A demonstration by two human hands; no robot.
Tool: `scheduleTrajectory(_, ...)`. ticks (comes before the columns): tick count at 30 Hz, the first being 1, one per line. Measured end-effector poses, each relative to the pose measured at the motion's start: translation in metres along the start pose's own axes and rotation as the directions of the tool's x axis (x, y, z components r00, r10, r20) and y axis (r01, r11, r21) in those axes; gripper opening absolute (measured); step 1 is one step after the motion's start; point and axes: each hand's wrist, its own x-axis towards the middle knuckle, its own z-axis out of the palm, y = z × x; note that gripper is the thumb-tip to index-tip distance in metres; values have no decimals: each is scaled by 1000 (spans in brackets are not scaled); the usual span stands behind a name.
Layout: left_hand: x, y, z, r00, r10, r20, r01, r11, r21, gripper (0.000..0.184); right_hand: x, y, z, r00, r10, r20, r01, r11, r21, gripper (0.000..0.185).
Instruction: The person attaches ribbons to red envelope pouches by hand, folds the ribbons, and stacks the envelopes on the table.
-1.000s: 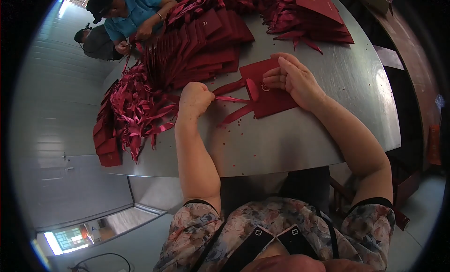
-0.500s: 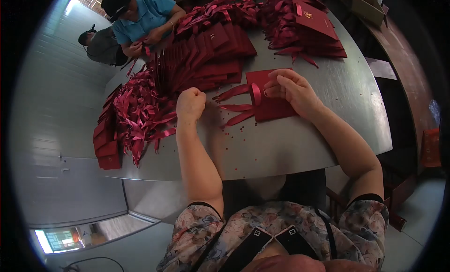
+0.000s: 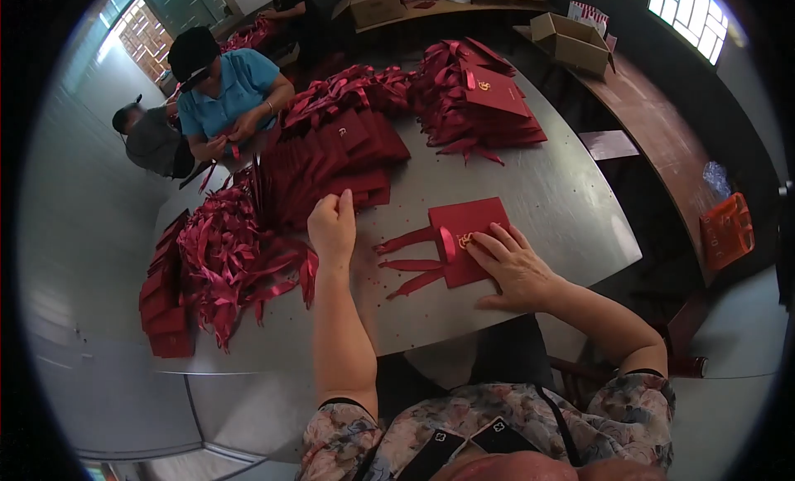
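Observation:
A dark red gift bag [image 3: 469, 265] lies flat on the metal table, its gold emblem showing and its ribbon ties stretched to the left. Across the bag's right part rests my right hand [image 3: 520, 272], fingers extended and holding nothing. My left hand [image 3: 333, 231] is closed in a fist above the table, left of the ribbon ends; whatever its fingers may hold is hidden. Just beyond that fist stands a tight row of red gift bags [image 3: 310, 178]. A heap of loose red ribbons [image 3: 219, 245] lies to its left.
Another stack of red bags [image 3: 497, 108] sits at the back of the metal table [image 3: 571, 207]. Across the table a person in a blue shirt [image 3: 228, 91] handles a ribbon. An open cardboard box [image 3: 575, 46] and an orange bag [image 3: 727, 232] are on the right-hand bench.
My right hand has come down from a raised, curled pose to lie flat on the bag, and the emblem now shows. My left fist stays closed. The camera view has tilted upward.

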Motion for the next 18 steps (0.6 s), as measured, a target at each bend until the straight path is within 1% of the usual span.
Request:
scheduleTrajectory(1, -4, 14, 4, 996, 85, 32, -83, 995, -55, 34, -5, -2, -2, 1000, 0, 23, 0, 1000, 16, 92)
scheduleTrajectory(2, -11, 32, 12, 986, 151, 70, -135, 970, -203, 32, -10, -3, -3, 1000, 18, 1, -18, 1000, 2, 93)
scheduleTrajectory(3, -22, 48, 22, 971, 221, 92, -176, 919, -352, 35, -14, -5, -1, 999, 38, -24, -38, 999, -15, 93)
scheduleTrajectory(4, -33, 62, 31, 912, 379, 158, -324, 901, -288, 41, -16, -4, 1, 998, 27, -57, -27, 1000, -11, 94)
scheduleTrajectory(5, -43, 71, 39, 821, 523, 228, -475, 848, -237, 50, -17, -4, 3, 999, 29, -45, -29, 1000, 0, 94)
scheduleTrajectory(6, -52, 71, 50, 823, 518, 235, -468, 851, -238, 50, -16, -3, 3, 998, 25, -51, -25, 1000, -1, 96)
scheduleTrajectory(8, -68, 63, 73, 821, 404, 403, -434, 901, -18, 57, -15, -1, 2, 998, 18, -55, -18, 1000, -1, 98)
scheduleTrajectory(9, -71, 58, 80, 822, 397, 408, -429, 903, -15, 57, -15, 0, 2, 999, 20, -49, -20, 1000, 2, 96)
scheduleTrajectory(11, -72, 55, 85, 887, 332, 321, -408, 889, 208, 60, -16, 1, 3, 999, 9, -40, -9, 1000, 12, 95)
scheduleTrajectory(14, -72, 55, 85, 896, 328, 300, -393, 900, 189, 59, -20, 0, 1, 998, 2, -70, 0, 1000, 30, 95)
scheduleTrajectory(16, -72, 59, 82, 872, 387, 299, -453, 869, 196, 58, -19, 0, -5, 999, 48, -2, -48, 998, 38, 96)
scheduleTrajectory(17, -73, 62, 78, 871, 404, 279, -463, 865, 195, 57, -18, 0, -6, 999, 37, -15, -37, 999, 31, 97)
scheduleTrajectory(18, -73, 63, 76, 856, 427, 291, -482, 864, 150, 57, -20, 1, -6, 999, 32, -20, -31, 999, 24, 97)
